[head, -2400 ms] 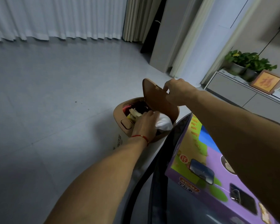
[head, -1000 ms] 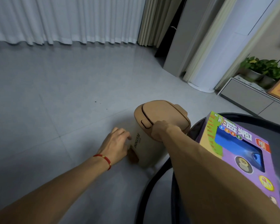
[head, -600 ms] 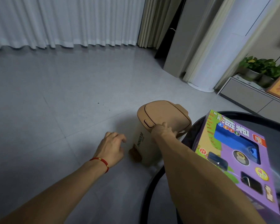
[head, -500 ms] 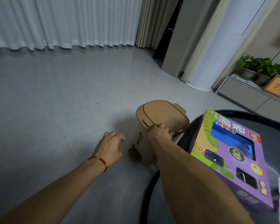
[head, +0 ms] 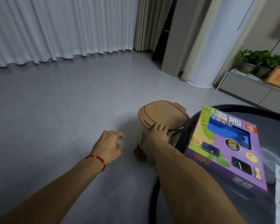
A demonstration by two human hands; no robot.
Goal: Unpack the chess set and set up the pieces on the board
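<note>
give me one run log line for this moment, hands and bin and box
left hand: open, above floor, holds nothing | right hand: grips trash bin rim | bin lid: closed | purple game box: unopened, on black table

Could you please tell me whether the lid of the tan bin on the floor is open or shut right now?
Shut. The tan plastic lid lies flat on the cream bin's rim, no contents visible; the right hand rests at its front edge.

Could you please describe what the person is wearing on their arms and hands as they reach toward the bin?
Both forearms are bare, with no sleeves in view. The left hand has a thin red cord bracelet around the wrist, with a small gold-coloured bead on it. The right hand shows no gloves, and no rings, watch or bracelet can be seen.
</note>
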